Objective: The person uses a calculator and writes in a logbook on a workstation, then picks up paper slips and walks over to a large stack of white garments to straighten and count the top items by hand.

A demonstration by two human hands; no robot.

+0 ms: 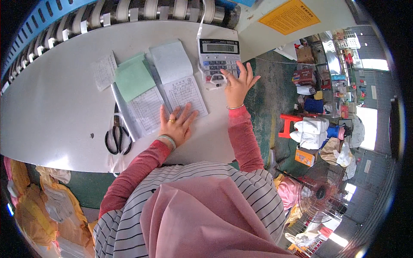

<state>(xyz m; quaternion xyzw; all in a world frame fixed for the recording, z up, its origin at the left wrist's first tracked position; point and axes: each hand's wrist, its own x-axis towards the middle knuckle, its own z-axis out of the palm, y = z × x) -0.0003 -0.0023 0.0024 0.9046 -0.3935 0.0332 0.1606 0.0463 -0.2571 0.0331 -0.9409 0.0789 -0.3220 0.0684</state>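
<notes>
My left hand [177,124] rests with fingers spread on the lower part of an open form pad [186,91], whose ruled page carries handwriting. At the lower right corner of a grey calculator [220,47], my right hand [237,88] has its index finger over the keys and the other fingers stretched out. Whether that fingertip presses a key, I cannot tell. Left of the open pad lies a second pad [148,107] with a green sheet [134,78] folded over its top. Black-handled scissors [115,139] lie further left, with a clear plastic strip across them.
All this lies on a pale table [51,107] with a curved near edge. A loose written slip [104,71] sits at the far left of the pads. Behind runs a roller with white bands [124,10]. To the right stand a red stool [286,125] and a fan [320,193].
</notes>
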